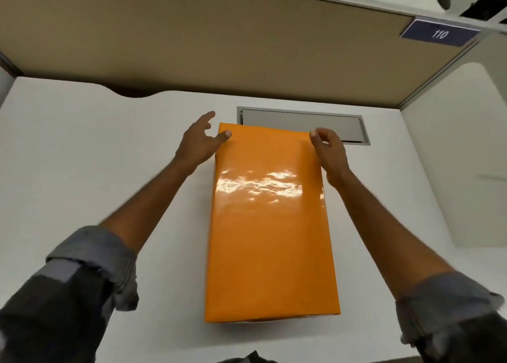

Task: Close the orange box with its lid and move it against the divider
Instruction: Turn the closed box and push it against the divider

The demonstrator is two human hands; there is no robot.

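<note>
A glossy orange box [270, 225] lies lengthwise on the white desk [96, 156], with its orange lid covering the whole top. My left hand [200, 140] is at the far left corner, thumb on the lid's edge and fingers spread along the side. At the far right corner my right hand [327, 148] has its thumb on the lid's edge and its fingers curled beside the box. The tan fabric divider [219, 41] stands along the back of the desk, a gap beyond the box's far end.
A grey cable hatch [329, 123] is set into the desk just behind the box, partly covered by its far end. A blue sign reading 110 [439, 33] hangs on the divider's top right. A white side panel [461, 156] borders the desk's right.
</note>
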